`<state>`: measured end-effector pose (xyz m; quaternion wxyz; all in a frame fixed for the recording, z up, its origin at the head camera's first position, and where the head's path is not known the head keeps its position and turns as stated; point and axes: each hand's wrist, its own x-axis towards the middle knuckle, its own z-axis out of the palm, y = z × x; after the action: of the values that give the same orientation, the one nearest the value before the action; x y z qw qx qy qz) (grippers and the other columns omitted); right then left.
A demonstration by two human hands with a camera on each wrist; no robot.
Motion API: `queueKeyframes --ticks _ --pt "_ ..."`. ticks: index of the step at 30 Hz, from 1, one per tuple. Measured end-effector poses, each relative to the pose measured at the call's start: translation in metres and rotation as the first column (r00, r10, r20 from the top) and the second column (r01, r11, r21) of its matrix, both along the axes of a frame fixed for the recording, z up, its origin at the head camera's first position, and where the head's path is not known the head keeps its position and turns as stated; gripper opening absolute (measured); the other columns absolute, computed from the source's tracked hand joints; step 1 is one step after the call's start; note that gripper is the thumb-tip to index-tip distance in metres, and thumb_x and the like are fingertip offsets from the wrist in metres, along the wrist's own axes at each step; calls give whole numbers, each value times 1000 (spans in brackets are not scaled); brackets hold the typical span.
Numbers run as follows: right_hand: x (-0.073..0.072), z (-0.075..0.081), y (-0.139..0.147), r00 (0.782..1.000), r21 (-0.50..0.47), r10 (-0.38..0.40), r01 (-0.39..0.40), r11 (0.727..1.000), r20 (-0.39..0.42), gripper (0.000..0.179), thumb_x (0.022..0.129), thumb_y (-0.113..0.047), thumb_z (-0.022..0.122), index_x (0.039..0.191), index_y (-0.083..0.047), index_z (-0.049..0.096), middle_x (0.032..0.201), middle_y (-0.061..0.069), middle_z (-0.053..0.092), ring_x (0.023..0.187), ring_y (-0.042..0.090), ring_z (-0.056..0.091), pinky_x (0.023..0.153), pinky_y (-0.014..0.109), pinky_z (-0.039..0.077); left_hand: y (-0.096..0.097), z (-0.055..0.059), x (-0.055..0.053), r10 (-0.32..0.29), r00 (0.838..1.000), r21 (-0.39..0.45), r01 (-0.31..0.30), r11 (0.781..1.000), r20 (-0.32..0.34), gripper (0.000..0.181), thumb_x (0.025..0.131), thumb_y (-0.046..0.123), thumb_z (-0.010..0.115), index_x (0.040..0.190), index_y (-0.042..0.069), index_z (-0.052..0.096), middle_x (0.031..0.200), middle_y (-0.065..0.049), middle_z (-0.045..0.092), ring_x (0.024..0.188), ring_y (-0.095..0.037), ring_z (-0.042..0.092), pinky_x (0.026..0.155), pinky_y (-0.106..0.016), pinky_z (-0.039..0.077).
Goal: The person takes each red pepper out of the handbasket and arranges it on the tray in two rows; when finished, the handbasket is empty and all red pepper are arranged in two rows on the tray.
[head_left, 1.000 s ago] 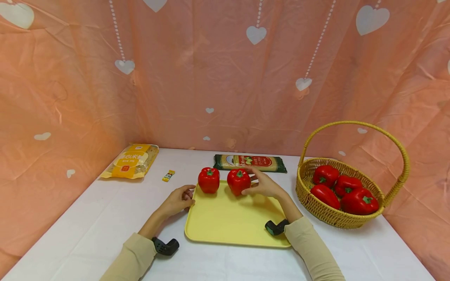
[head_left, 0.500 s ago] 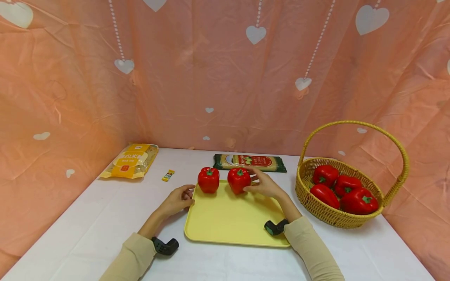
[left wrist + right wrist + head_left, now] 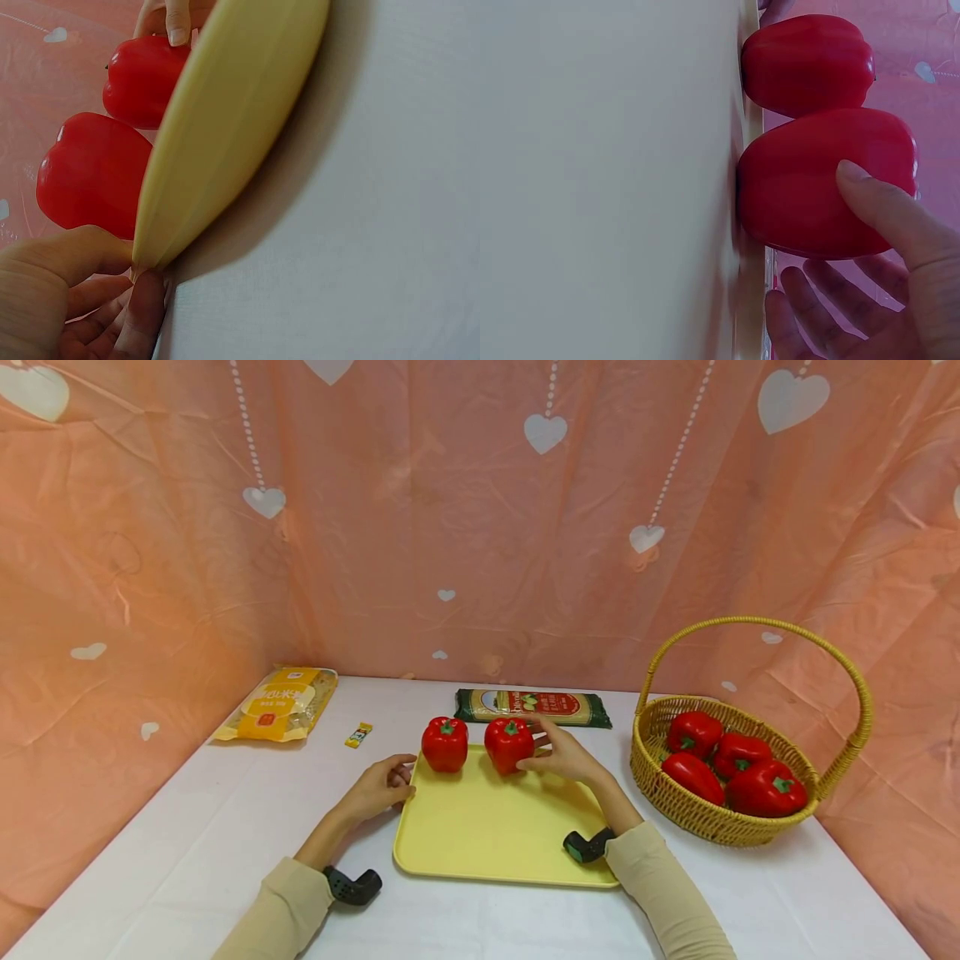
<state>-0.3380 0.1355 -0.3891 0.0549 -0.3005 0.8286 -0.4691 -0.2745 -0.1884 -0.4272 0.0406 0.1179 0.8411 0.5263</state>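
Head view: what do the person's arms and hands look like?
Left sleeve and right sleeve are beige, ending short of the wrists. Left hand and right hand are ungloved. By the sleeve ends, left device and right device are bent and black: small holes on the left, a greenish end on the right. No cables show.

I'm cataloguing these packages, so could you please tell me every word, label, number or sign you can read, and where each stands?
"Oliv…" on the green package; its ending and smaller print are blurred.
Yellow bag: Chinese characters, too blurred to quote surely.
Small packet: markings too small to read.
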Motion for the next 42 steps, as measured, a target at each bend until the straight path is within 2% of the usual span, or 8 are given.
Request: queueKeyframes --ticks 7,16,23,28,31,37,42 --pt "-1 -2 1 1000 25 -8 9 1000 -12 79 78 -9 74 143 -4 29 126 24 48 107 37 53 88 42 49 1 0 0 14 1000 -18 -13 1000 2 53 82 -1 61 131 -9 42 92 -11 52 69 -14 50 55 -24 47" --pt "3 2 3 1000 33 10 -9 999 -9 82 79 -7 73 145 -3 25 128 27 44 109 41 51 88 47 48 2 0 -1 4 1000 -9 -4 1000 -4 53 82 -1 61 131 -10 42 92 -12 52 69 -14 50 54 -24 47" --pt "22 29 3 999 -12 38 -38 999 -9 77 78 3 70 141 8 25 132 32 39 115 47 43 91 57 42 3 -1 -3 14 1000 -7 -14 1000 8 53 82 -1 61 131 -9 42 92 -12 52 71 -15 49 54 -23 45" --pt "31 43 7 1000 -5 12 -12 1000 -21 75 80 1 68 141 6 25 134 33 38 116 50 41 94 60 38 3 -1 -3 26 999 -11 -26 1000 25 52 82 -1 61 131 -7 43 92 -11 52 71 -16 50 55 -23 46" --pt "29 46 12 1000 -20 -13 13 1000 -17 76 80 -2 69 142 2 26 134 32 39 116 48 42 95 60 37 3 -1 -2 21 1000 -12 -21 1000 21 53 82 -1 61 131 -8 43 92 -11 52 71 -16 50 55 -23 46" --pt "13 44 30 998 -78 -44 40 996 -45 76 80 -9 71 143 -8 29 138 23 36 121 42 40 97 56 37 1 -1 -1 26 1000 2 -26 1000 17 52 81 -3 60 130 -8 43 92 -12 52 72 -16 51 55 -24 48" --pt "11 59 50 993 -117 -75 65 991 -90 72 80 -9 72 141 -9 33 136 22 38 118 39 43 96 53 40 1 -1 -2 21 999 0 -21 1000 25 53 82 -2 61 131 -8 43 93 -11 52 72 -16 51 57 -26 49"
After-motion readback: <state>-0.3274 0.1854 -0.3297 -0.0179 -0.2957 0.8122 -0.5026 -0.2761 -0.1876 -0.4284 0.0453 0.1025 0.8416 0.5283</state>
